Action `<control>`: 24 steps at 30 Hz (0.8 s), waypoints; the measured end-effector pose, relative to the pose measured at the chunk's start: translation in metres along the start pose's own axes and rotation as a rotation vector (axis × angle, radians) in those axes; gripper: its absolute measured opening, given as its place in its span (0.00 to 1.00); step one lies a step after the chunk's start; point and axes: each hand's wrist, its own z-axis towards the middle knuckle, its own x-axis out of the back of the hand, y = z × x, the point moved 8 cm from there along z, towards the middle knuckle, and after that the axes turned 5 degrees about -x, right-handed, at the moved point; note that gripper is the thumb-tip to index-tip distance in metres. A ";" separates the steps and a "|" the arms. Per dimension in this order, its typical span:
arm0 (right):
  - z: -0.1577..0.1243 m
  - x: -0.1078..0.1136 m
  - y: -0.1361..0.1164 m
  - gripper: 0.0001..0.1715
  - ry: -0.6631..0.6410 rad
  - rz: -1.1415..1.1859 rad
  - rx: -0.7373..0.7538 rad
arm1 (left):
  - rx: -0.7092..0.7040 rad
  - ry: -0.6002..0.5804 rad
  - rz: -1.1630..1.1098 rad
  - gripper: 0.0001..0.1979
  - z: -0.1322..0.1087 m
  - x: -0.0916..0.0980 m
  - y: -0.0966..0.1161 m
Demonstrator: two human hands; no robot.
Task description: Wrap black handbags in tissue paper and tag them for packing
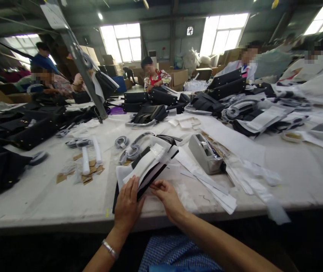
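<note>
A black handbag (170, 158) with white wrapping sheets over it lies tilted on the table in front of me. My left hand (126, 206) grips its near end, fingers along the white sheet and thumb at the lower edge. Just right of the bag's lower edge, my right hand (167, 198) has its fingertips pinched together. Whatever is between those fingertips is too small or hidden to make out. Coiled grey-wrapped straps (133, 152) rest against the far left side of the bag.
A grey tape dispenser (207, 155) stands right of the bag, near white paper strips (215, 194). To the left lie white rolls (85, 160) and brown card pieces (93, 169). A metal post (89, 77) rises behind. Black bags (147, 115) and several co-workers are across the table.
</note>
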 end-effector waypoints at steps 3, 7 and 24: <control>-0.002 0.006 -0.014 0.10 -0.076 -0.348 0.110 | 0.011 0.016 0.011 0.40 -0.003 -0.005 -0.004; -0.022 0.030 -0.057 0.15 -0.080 -0.956 0.545 | -0.026 0.020 -0.040 0.37 -0.006 -0.011 -0.006; 0.003 0.011 -0.020 0.38 -0.386 -1.662 0.595 | 0.330 0.199 -0.173 0.37 -0.007 0.009 -0.045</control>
